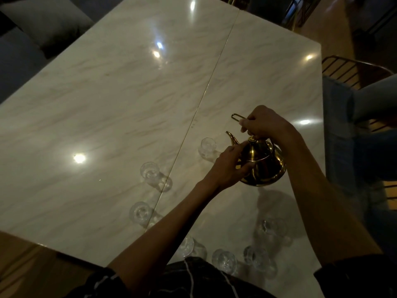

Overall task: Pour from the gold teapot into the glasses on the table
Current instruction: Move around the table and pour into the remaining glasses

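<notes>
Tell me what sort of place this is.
Probably a café or dining room: a large polished marble-look table, gold wire-frame chairs beside it, and small clear glasses set out around a shiny gold metal teapot.

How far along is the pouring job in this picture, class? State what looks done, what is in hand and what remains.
Done: nothing certain; the dim light hides whether any glass holds liquid. In hand: the right hand grips the gold teapot's handle while the left hand steadies its body, spout near the farthest glass. No stream shows. Left: apparently the other six glasses, such as the glass by the table seam.
</notes>
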Motion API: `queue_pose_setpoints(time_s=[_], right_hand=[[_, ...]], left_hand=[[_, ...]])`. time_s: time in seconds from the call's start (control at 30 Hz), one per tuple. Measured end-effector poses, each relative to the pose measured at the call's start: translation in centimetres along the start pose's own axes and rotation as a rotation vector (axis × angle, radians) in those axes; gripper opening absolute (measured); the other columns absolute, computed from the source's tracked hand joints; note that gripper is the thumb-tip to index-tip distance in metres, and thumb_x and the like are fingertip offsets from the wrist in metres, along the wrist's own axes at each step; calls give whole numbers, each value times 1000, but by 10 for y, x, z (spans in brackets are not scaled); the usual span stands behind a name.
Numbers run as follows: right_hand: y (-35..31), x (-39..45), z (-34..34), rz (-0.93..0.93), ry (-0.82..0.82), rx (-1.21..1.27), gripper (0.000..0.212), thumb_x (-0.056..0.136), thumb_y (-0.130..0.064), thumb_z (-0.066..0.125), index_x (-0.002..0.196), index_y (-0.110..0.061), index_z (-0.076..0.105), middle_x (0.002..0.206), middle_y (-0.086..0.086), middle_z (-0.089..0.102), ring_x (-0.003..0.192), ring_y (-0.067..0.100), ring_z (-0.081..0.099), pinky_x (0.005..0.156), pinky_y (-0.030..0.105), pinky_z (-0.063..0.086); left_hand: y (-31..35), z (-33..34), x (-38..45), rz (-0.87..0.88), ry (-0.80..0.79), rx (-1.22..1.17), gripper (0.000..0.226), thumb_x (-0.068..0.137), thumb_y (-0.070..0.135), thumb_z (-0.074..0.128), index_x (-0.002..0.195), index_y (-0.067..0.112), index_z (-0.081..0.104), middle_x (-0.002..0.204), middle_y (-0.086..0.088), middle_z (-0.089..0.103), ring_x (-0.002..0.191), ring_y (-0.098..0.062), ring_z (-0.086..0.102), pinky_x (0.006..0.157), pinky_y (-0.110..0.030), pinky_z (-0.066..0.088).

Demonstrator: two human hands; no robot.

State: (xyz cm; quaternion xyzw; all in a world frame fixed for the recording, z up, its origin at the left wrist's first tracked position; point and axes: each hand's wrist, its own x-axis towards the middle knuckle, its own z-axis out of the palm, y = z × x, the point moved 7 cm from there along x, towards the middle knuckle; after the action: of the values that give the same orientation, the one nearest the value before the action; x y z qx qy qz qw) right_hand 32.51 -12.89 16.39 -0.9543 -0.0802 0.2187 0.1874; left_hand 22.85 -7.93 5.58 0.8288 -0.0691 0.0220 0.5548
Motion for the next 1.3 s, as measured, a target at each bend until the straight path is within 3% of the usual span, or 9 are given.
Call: queue_pose_setpoints(time_s=[0.27, 0.4, 0.77, 1.1, 1.3], right_hand=[[3, 1, 2, -12, 0, 7, 32, 95, -27, 57, 95, -2, 75, 78, 8, 68, 69, 18, 65, 76, 36, 56], [4, 1, 4, -14, 0, 16, 31, 95, -27, 57, 96, -2, 75, 88, 14, 71, 79, 24, 69, 83, 41, 58], [10, 3, 9, 13, 4, 62, 33, 97, -28, 56, 101, 0, 74, 72, 0, 63, 69, 16, 63, 79, 36, 56], [19, 5, 16, 4, 10, 94, 32, 97, -30, 56, 99, -3, 74, 72, 0, 63, 67, 13, 63, 61, 25, 50], [24, -11, 21, -45, 39, 157, 31, 95, -30, 57, 92, -6, 76, 76, 4, 68, 76, 21, 68, 80, 38, 57]], left_hand=[[-2, 2, -1, -7, -4, 13, 63, 92, 42, 58, 147, 20, 36, 138, -9, 50, 120, -19, 51, 96, -36, 48], [-4, 2, -2, -17, -9, 7, 63, 93, 40, 60, 148, 20, 36, 138, -10, 50, 118, -18, 52, 93, -29, 46], [-6, 3, -3, -22, -10, -11, 64, 92, 38, 61, 148, 18, 36, 139, -10, 49, 117, -18, 53, 92, -33, 51], [-5, 1, -10, -3, 13, 7, 62, 93, 39, 59, 145, 15, 38, 136, -11, 52, 121, -21, 49, 94, -41, 51], [-6, 1, -21, -34, 56, 30, 60, 91, 37, 63, 143, 17, 41, 137, -9, 51, 122, -20, 49, 96, -41, 50]])
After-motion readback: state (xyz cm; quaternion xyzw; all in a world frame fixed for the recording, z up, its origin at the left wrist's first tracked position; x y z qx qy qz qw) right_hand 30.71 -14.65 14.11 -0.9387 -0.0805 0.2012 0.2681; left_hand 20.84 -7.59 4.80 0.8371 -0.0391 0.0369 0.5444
